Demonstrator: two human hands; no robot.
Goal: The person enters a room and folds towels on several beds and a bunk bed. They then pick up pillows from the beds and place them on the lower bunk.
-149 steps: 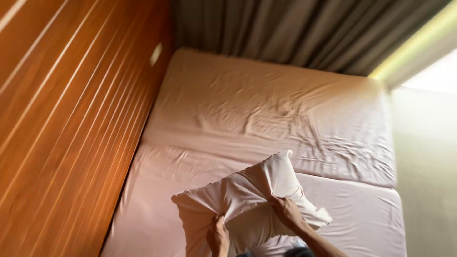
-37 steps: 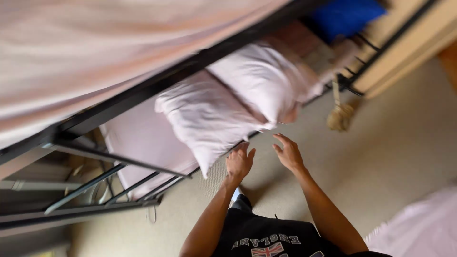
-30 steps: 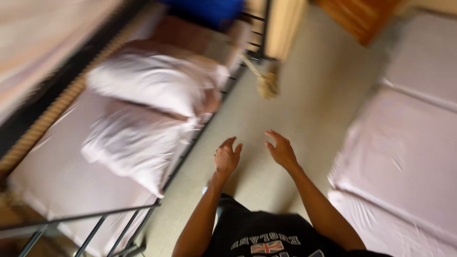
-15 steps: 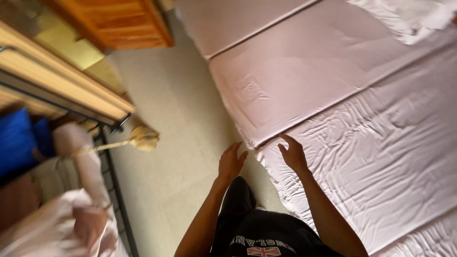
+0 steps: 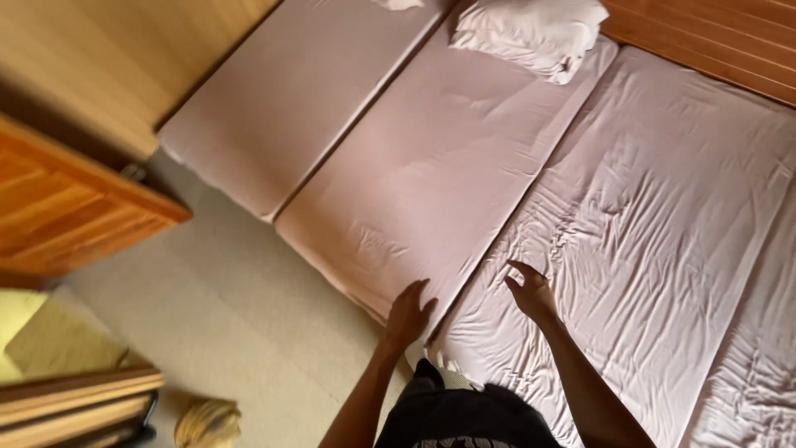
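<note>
Head view looked down at three pale pink mattresses (image 5: 448, 174) lying side by side on the floor. The left hand (image 5: 408, 314) hung over the near edge of the middle one, fingers spread, holding nothing. The right hand (image 5: 531, 290) was loose and empty too, just above the wrinkled sheet (image 5: 655, 216) of the next mattress. A white pillow (image 5: 531, 29) lay far off at the top end, well apart from both hands. A foot could slip into the gap between the mattresses, or catch in the loose, bunched sheet. No boxes or baskets showed, so nothing was held inside anything.
</note>
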